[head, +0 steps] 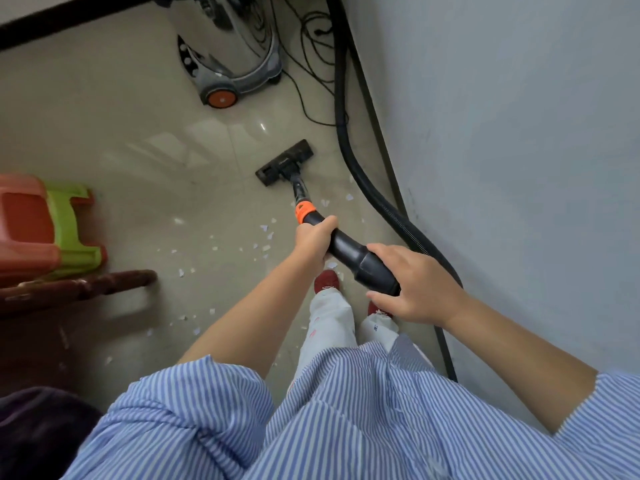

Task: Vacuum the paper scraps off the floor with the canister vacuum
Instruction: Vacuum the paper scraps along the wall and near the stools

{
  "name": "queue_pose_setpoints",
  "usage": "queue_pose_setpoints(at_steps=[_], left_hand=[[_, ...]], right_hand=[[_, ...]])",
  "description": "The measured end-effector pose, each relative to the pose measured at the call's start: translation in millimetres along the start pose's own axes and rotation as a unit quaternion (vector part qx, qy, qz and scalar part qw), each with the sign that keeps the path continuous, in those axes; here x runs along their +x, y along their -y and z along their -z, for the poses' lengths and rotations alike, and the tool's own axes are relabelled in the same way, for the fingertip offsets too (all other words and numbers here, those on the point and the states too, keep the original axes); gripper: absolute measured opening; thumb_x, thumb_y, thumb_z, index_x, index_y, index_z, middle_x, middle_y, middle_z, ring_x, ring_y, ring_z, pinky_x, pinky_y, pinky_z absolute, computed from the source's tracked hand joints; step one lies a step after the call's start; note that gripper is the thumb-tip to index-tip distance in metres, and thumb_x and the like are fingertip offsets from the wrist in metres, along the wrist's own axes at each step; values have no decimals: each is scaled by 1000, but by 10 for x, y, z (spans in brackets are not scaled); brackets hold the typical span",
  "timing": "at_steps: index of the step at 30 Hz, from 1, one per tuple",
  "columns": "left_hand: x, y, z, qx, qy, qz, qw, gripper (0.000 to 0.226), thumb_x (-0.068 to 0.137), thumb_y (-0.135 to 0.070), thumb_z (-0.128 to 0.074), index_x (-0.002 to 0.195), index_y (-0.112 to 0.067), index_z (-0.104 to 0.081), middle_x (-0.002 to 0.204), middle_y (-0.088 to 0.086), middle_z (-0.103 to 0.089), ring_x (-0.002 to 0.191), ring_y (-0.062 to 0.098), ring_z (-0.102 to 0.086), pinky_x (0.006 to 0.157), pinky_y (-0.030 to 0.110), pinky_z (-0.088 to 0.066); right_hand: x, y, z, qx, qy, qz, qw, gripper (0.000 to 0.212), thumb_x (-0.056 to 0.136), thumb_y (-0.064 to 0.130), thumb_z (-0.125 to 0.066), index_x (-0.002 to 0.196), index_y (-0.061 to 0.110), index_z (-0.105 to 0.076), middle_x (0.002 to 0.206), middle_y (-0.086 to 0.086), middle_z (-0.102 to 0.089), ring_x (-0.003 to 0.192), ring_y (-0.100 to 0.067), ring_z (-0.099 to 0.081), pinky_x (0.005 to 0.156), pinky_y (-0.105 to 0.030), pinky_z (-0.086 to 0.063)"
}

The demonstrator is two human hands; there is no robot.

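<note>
The floor is a narrow strip of pale tile, edged on the right by a grey wall with a dark skirting at its foot. The widest bare stretch lies to the left of the vacuum head, which sits flat on the tile, well short of the canister standing at the far end.

The black hose runs along the wall from the canister back to the handle, and a thin cord loops loosely on the floor beside the canister. On the left, stacked red and green plastic stools and a dark wooden leg close in that side.

Paper scraps lie scattered between the vacuum head and the person's red shoes, most of them left of the tube, with a few near the hose.

The left hand grips the tube just behind the orange collar, fingers wrapped round it. The right hand holds the thick end of the handle, fingers curled over it and slightly spread.
</note>
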State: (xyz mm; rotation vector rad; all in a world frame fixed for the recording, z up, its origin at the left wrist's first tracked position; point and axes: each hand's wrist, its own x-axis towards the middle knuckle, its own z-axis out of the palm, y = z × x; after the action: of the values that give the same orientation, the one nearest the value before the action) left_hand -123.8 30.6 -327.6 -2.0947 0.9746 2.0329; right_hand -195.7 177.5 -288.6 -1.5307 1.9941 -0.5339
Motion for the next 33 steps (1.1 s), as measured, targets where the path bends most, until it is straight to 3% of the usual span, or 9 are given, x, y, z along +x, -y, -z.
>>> queue_pose_setpoints(at_steps=[3,9,12,16,19,21,26,29,33], left_hand=[[-70,83,85,5,-8,14,1000,19,87,-11,-54,99,-7,-40,82,7,-47,67,16,-50,66,28,-48],[-263,415,193,-36,-16,17,999,17,88,-9,-53,79,-10,-39,74,5,-44,63,15,-47,58,24,-43],[-323,659,224,-53,-11,13,998,14,88,-10,-53,93,-6,-40,73,5,-43,62,15,-47,55,24,-43],[-470,1058,180,-50,1,3,999,21,89,-10,-52,103,-5,-37,77,5,-44,63,15,-49,39,19,-46],[-511,1323,136,-67,21,-1,998,23,89,-9,-52,104,-6,-36,76,6,-43,64,15,-48,50,24,-47],[-508,1463,110,-83,23,-4,996,23,88,-9,-52,104,-5,-36,75,6,-42,63,16,-47,55,25,-44],[-595,1609,-31,-104,30,-15,994,24,87,-9,-54,103,-4,-37,74,6,-43,62,16,-48,45,22,-45],[-648,1687,-111,-111,29,-9,993,25,86,-10,-55,103,-5,-38,78,9,-45,66,19,-50,54,28,-46],[-723,1772,-199,-112,28,-18,993,19,86,-8,-55,95,-6,-39,79,8,-45,67,18,-49,61,31,-46]], right_hand=[[-87,75,-38,-3,14,8,1000,68,70,47,-49,117,-1,-57,89,-14,-68,66,-30,-65,55,-34,-55],[-314,145,-44,-11,29,27,999,72,71,45,-55,133,8,-47,108,-12,-65,86,-30,-62,71,-34,-51],[-473,141,-94,-3,57,42,998,70,80,43,-61,139,13,-38,117,-8,-60,95,-26,-58,78,-30,-45],[-846,87,-222,-14,75,37,996,70,83,43,-62,141,15,-34,120,-7,-58,100,-25,-56,84,-33,-46],[-1066,60,-294,-36,71,53,995,75,75,49,-51,139,12,-38,115,-10,-61,96,-29,-58,79,-33,-45],[-1160,34,-314,-43,74,63,994,73,75,46,-54,138,10,-40,111,-12,-62,95,-31,-59,77,-34,-45],[-1344,-14,-244,-39,80,56,994,77,72,49,-48,140,14,-37,115,-8,-61,101,-26,-57,82,-32,-44],[-1469,-60,-197,-40,81,56,994,71,78,46,-59,138,12,-40,113,-9,-61,99,-27,-58,82,-34,-46],[-1632,-95,-144,-33,57,88,994,67,72,49,-51,122,4,-56,88,-10,-67,73,-29,-64,60,-35,-54]])
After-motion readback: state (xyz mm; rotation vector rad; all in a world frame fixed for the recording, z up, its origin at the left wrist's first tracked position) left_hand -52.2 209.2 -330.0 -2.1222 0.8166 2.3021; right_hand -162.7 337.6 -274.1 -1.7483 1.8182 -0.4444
